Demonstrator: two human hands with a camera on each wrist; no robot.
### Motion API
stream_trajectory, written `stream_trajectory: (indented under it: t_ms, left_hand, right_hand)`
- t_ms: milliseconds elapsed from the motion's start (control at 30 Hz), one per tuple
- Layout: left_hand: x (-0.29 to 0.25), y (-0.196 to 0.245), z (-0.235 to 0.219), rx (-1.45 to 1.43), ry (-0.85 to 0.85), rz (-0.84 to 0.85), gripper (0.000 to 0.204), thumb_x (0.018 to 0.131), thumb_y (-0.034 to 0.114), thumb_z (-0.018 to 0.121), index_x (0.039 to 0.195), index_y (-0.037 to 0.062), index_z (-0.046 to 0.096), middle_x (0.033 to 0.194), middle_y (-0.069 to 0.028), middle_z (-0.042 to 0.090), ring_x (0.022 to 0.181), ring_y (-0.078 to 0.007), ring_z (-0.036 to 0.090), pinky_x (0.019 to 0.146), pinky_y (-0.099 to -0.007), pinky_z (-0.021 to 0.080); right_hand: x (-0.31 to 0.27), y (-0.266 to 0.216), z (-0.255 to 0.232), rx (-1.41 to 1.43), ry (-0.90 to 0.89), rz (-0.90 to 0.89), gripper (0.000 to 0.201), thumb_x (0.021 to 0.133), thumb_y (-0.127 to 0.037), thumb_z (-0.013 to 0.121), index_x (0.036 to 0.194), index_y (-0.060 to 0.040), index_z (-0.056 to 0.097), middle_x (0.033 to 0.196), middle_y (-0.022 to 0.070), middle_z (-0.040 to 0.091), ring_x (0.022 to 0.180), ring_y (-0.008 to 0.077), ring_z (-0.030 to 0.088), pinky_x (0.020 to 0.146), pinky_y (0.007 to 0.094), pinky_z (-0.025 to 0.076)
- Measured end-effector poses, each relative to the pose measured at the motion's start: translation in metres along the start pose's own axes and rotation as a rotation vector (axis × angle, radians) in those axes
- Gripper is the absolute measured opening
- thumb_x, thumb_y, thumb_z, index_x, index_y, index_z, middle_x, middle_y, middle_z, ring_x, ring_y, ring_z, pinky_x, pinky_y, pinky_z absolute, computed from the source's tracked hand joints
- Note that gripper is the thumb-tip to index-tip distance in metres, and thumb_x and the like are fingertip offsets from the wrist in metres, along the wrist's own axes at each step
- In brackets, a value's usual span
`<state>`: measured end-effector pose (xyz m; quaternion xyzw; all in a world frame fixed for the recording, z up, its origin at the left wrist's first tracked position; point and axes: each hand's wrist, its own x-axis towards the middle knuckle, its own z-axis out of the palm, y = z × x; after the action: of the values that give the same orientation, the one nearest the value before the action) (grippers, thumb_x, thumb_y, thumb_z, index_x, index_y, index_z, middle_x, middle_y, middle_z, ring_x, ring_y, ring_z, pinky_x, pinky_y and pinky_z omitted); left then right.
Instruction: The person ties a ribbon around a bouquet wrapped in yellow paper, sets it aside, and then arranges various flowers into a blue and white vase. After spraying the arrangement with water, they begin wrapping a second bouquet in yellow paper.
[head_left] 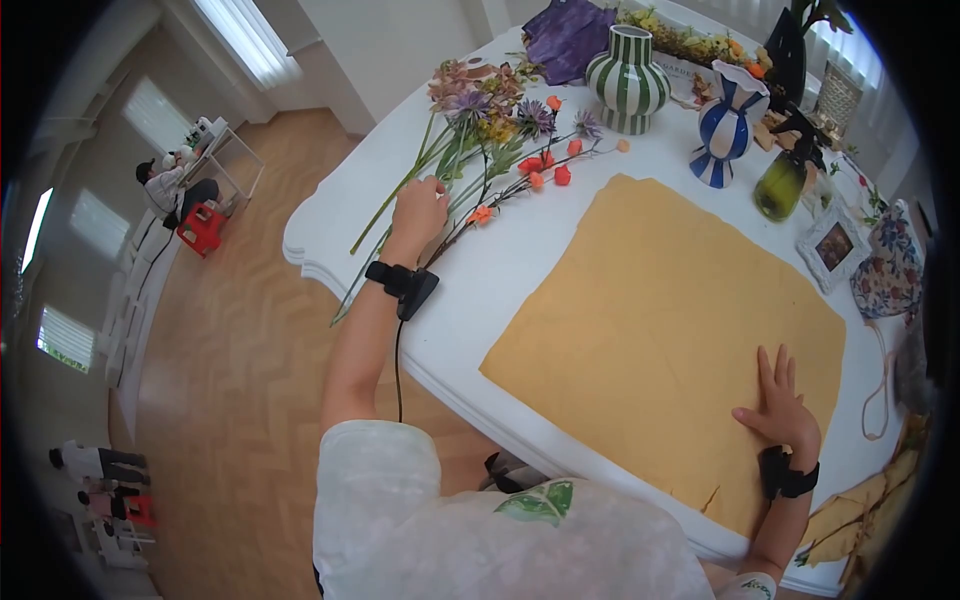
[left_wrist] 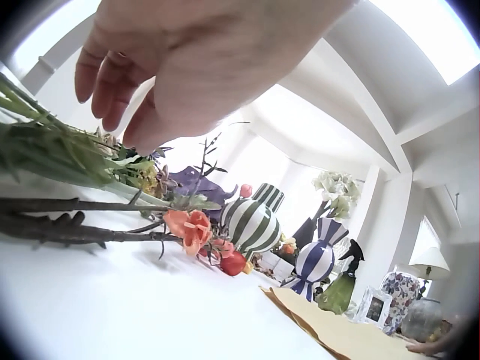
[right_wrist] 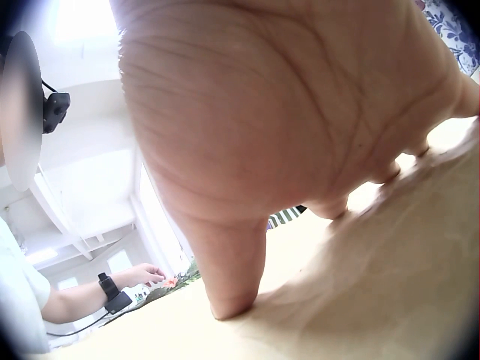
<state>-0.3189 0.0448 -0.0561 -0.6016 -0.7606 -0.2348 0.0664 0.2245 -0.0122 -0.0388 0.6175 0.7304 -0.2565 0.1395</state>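
My left hand [head_left: 418, 212] hovers over a spread of long-stemmed flowers at the table's left side. Its fingers hang loosely bent above the green stems [left_wrist: 56, 154] in the left wrist view, with nothing between them. Beside these lies a dark branch with orange blossoms [left_wrist: 191, 231]; purple and yellow blooms [head_left: 495, 128] lie at the far end of the bunch. My right hand [head_left: 782, 408] rests with fingers spread on a large sheet of yellow-tan wrapping paper [head_left: 650, 320]. Thumb and fingertips meet the paper [right_wrist: 390, 277] in the right wrist view, the palm raised above it.
Along the back of the white table [head_left: 440, 340] stand a green-striped vase [head_left: 628, 85], a blue-striped vase [head_left: 725, 130], a green glass bottle [head_left: 778, 188] and a white picture frame [head_left: 833, 246]. Purple wrapping [head_left: 565, 40] lies behind. More wrapped stems [head_left: 860, 515] lie at the right edge.
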Motion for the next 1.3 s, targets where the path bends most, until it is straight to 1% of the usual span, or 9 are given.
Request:
stream_trajectory:
  t_ms: [167, 267, 400, 467, 667, 867, 1000, 1233, 1300]
  left_hand:
    - [0.021, 0.005, 0.005, 0.127, -0.245, -0.204, 0.032, 0.072, 0.025, 0.063, 0.091, 0.0002, 0.058, 0.093, -0.0215, 0.059, 0.088, -0.0351, 0.056, 0.075, -0.0405, 0.045]
    - [0.031, -0.002, 0.006, 0.093, -0.433, -0.157, 0.032, 0.073, 0.024, 0.06, 0.092, -0.0019, 0.057, 0.092, -0.0223, 0.06, 0.087, -0.0346, 0.058, 0.074, -0.0407, 0.045]
    - [0.035, -0.012, 0.02, 0.036, -0.336, -0.147, 0.028, 0.077, 0.021, 0.054, 0.092, -0.0026, 0.055, 0.087, -0.0224, 0.06, 0.084, -0.0349, 0.058, 0.073, -0.0417, 0.045]
    - [0.032, -0.01, 0.021, -0.054, -0.078, -0.16, 0.023, 0.081, 0.019, 0.048, 0.088, -0.0017, 0.053, 0.077, -0.0204, 0.061, 0.074, -0.0326, 0.06, 0.069, -0.0419, 0.045]
    - [0.034, 0.009, 0.002, -0.422, -0.031, -0.397, 0.027, 0.084, 0.028, 0.048, 0.085, 0.0006, 0.051, 0.063, -0.0133, 0.059, 0.056, -0.0219, 0.059, 0.057, -0.0342, 0.045]
    - [0.037, 0.029, -0.034, -0.577, 0.076, -0.298, 0.047, 0.075, 0.041, 0.062, 0.089, -0.0025, 0.052, 0.062, -0.0088, 0.055, 0.057, -0.0131, 0.052, 0.051, -0.0283, 0.041]
    - [0.038, 0.036, -0.051, -0.627, 0.164, -0.169, 0.039, 0.077, 0.035, 0.062, 0.087, -0.0014, 0.053, 0.063, -0.0071, 0.054, 0.057, -0.0131, 0.049, 0.053, -0.0288, 0.04]
    - [0.01, 0.101, -0.077, -0.448, 0.15, 0.033, 0.026, 0.087, 0.026, 0.05, 0.089, 0.0005, 0.048, 0.06, -0.0121, 0.051, 0.054, -0.023, 0.05, 0.052, -0.034, 0.038]
    - [-0.014, 0.148, -0.092, -0.435, -0.011, 0.073, 0.026, 0.088, 0.025, 0.047, 0.091, -0.0007, 0.046, 0.063, -0.0189, 0.052, 0.059, -0.0342, 0.052, 0.054, -0.0389, 0.038]
  right_hand:
    - [-0.003, -0.004, -0.003, -0.004, -0.004, 0.014, 0.102, 0.063, -0.048, 0.068, 0.14, -0.0179, 0.008, 0.143, 0.0201, -0.008, 0.131, 0.0405, -0.005, 0.093, 0.0664, 0.018]
    - [-0.003, -0.003, -0.003, -0.007, -0.002, 0.009, 0.102, 0.063, -0.048, 0.068, 0.14, -0.0179, 0.008, 0.143, 0.02, -0.007, 0.131, 0.0406, -0.005, 0.093, 0.0662, 0.018]
    - [0.0, 0.001, 0.001, 0.0, 0.012, -0.005, 0.102, 0.063, -0.048, 0.068, 0.14, -0.0182, 0.008, 0.143, 0.0199, -0.007, 0.131, 0.0406, -0.005, 0.093, 0.0662, 0.018]
    - [-0.002, -0.001, -0.001, 0.0, 0.008, 0.002, 0.102, 0.063, -0.048, 0.068, 0.14, -0.0181, 0.008, 0.143, 0.02, -0.007, 0.131, 0.0405, -0.005, 0.093, 0.0663, 0.017]
    - [-0.001, 0.0, 0.0, 0.003, 0.01, 0.002, 0.103, 0.063, -0.048, 0.068, 0.14, -0.018, 0.008, 0.143, 0.0201, -0.008, 0.131, 0.0405, -0.006, 0.093, 0.0665, 0.017]
    - [-0.002, -0.003, -0.002, -0.004, 0.002, 0.016, 0.103, 0.063, -0.048, 0.068, 0.14, -0.0179, 0.008, 0.143, 0.0202, -0.008, 0.131, 0.0408, -0.006, 0.093, 0.0664, 0.016]
    - [-0.002, -0.003, -0.001, -0.004, 0.005, 0.016, 0.103, 0.062, -0.048, 0.069, 0.14, -0.0182, 0.007, 0.143, 0.0202, -0.008, 0.131, 0.0405, -0.006, 0.094, 0.0663, 0.016]
    - [-0.006, -0.007, -0.014, -0.002, 0.046, 0.006, 0.102, 0.065, -0.042, 0.069, 0.139, -0.0099, 0.007, 0.143, 0.0208, -0.004, 0.133, 0.0357, -0.001, 0.099, 0.0583, 0.017]
    - [-0.003, -0.004, -0.017, 0.07, 0.383, -0.413, 0.095, 0.07, -0.035, 0.066, 0.138, -0.0035, 0.007, 0.143, 0.0204, 0.004, 0.133, 0.033, 0.007, 0.104, 0.0466, 0.018]
